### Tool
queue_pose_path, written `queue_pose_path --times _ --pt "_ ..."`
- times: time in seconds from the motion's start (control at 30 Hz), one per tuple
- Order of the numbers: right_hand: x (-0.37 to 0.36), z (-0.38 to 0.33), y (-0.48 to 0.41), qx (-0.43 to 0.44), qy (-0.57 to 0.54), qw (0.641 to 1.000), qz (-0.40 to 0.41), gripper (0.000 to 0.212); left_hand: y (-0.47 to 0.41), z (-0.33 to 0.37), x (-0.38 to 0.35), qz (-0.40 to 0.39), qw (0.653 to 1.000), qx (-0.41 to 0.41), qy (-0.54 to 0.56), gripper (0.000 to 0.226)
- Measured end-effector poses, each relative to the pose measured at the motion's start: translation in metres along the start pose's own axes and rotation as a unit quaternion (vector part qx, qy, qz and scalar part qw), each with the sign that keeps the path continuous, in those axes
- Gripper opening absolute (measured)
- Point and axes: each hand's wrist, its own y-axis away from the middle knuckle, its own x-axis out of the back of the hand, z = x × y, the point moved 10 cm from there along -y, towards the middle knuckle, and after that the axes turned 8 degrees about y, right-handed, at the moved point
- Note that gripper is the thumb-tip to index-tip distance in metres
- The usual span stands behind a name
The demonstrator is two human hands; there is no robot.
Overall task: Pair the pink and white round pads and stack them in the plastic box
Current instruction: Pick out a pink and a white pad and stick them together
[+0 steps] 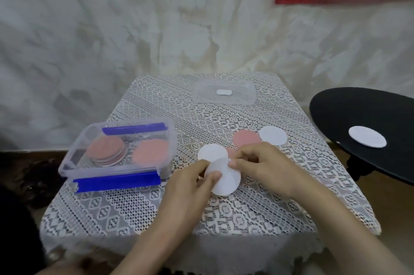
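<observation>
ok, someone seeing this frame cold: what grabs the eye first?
Both hands, left and right, meet at the middle of the lace-covered table, holding a white round pad between them. At the left stands the clear plastic box with blue clips, with pink round pads stacked inside. A lone white pad lies on the black round stool at the right.
</observation>
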Motion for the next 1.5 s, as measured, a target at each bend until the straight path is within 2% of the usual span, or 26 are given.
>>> queue_pose_path --times 0.07,0.17,0.27,0.37,0.5,0.63,0.77,0.87,1.03,1.13,1.2,1.37,1.43,1.5 --pt "0.006 0.002 -0.007 -0.003 0.014 0.999 0.033 0.025 0.002 -0.005 0.004 0.0 1.0 0.015 0.0 0.02" --pt "0.012 0.008 -0.02 -0.023 0.139 0.987 0.077 0.014 0.001 -0.012 0.007 -0.003 0.999 0.036 -0.003 0.022" --pt "-0.003 0.006 -0.033 -0.047 0.218 0.974 0.038 0.037 0.001 -0.018 0.008 -0.01 0.999 0.052 0.013 0.02" --pt "-0.011 -0.003 -0.043 -0.033 0.256 0.966 0.024 0.035 0.002 -0.019 0.009 -0.015 0.998 0.056 0.018 0.018" --pt "-0.006 0.008 -0.049 -0.068 0.195 0.978 0.036 0.027 0.0 -0.019 0.01 -0.017 0.997 0.064 0.043 0.014" --pt "0.01 0.014 -0.045 -0.059 0.175 0.978 0.101 0.017 0.001 -0.018 0.009 -0.024 0.996 0.068 0.059 0.014" --pt "0.019 0.026 -0.035 -0.045 0.03 0.993 0.109 0.015 0.002 -0.02 0.008 -0.025 0.992 0.086 0.086 0.02" --pt "0.015 0.018 -0.023 -0.018 -0.054 0.996 0.063 0.018 0.003 -0.018 0.007 -0.022 0.989 0.096 0.111 0.023" --pt "-0.006 0.015 -0.01 -0.001 0.027 1.0 0.0 0.013 0.002 -0.017 0.0 -0.023 0.977 0.117 0.177 0.025" --pt "-0.012 0.014 -0.01 0.007 0.006 1.0 0.001 0.015 0.002 -0.017 -0.006 -0.033 0.969 0.118 0.214 0.024" --pt "-0.014 0.011 -0.009 0.014 0.006 1.0 0.003 0.01 0.003 -0.014 -0.008 -0.045 0.971 0.107 0.21 0.018" --pt "-0.015 0.01 -0.01 0.003 0.017 1.0 0.001 0.023 0.001 -0.015 -0.009 -0.054 0.977 0.091 0.185 0.017" --pt "-0.006 0.01 -0.011 -0.009 0.059 0.998 0.023 0.023 0.0 -0.017 -0.007 -0.051 0.982 0.083 0.164 0.014" --pt "0.005 0.012 -0.011 -0.028 0.139 0.989 0.049 0.011 0.0 -0.019 -0.004 -0.049 0.986 0.074 0.142 0.012"
